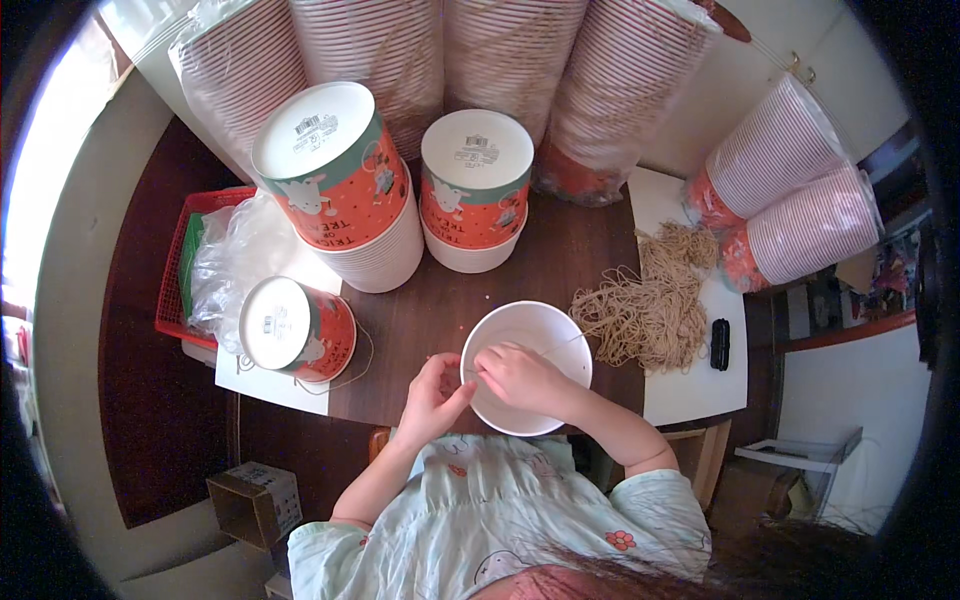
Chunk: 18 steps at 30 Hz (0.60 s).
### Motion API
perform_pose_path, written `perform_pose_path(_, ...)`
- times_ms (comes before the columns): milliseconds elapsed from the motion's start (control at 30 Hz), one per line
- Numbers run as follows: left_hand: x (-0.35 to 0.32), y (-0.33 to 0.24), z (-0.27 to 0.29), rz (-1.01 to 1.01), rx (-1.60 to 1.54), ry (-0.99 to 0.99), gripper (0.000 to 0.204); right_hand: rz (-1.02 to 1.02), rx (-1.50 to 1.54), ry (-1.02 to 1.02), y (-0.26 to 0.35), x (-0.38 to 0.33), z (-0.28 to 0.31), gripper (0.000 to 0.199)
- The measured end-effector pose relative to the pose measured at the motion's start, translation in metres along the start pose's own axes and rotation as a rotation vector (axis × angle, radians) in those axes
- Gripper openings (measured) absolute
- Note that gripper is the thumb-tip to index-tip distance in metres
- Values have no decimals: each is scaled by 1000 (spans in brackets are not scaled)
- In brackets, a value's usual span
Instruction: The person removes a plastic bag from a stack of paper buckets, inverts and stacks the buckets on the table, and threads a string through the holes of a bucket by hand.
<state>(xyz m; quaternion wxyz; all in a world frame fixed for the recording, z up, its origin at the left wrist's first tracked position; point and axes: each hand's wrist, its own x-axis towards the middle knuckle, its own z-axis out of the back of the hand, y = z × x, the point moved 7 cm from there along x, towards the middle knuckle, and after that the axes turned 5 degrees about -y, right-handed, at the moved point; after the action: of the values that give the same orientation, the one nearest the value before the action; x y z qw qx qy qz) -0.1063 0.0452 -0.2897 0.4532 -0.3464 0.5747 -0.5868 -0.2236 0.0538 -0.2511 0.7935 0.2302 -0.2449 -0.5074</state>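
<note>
Fingers of both hands, left hand [432,392] and right hand [518,378], pinch a thin string [556,346] at the white paper bucket [527,330] near the table's [450,310] front edge; steadying the rim should help threading.

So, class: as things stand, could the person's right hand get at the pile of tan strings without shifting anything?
Probably yes. The right hand rests at the white bucket, and the pile of tan strings lies just to its right on the table, with nothing standing between them.
</note>
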Motion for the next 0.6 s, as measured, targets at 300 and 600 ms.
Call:
perform_pose_path(300,0,0,0,-5,11,17,36,1,10,-7,4,3,3,10)
perform_pose_path(600,1,-16,7,-99,189,45,21,4,66,-77,3,6,3,9)
